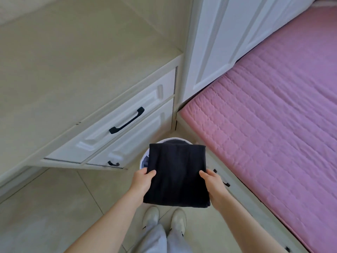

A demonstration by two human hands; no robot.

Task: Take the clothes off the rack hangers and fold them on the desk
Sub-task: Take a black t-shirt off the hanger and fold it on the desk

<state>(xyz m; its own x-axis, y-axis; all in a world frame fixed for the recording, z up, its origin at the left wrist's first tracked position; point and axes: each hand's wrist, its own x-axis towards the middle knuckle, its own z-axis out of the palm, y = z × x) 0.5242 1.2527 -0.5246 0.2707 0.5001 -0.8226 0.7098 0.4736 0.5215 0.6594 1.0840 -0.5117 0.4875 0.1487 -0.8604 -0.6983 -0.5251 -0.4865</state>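
Note:
A folded black garment [176,174] is held flat in front of me, above a round white basket [144,157] on the floor. My left hand [141,181] grips its left edge, thumb on top. My right hand [214,183] grips its right edge in the same way. Dark fabric shows inside the basket, mostly hidden by the garment. The cream desk top [63,73] spreads across the upper left. No rack or hangers are in view.
White desk drawers with black handles [126,120] face me on the left. A bed with a pink quilted cover [273,114] runs along the right, with drawers beneath. White wardrobe doors [228,33] stand behind. My feet [164,218] are on the tiled floor.

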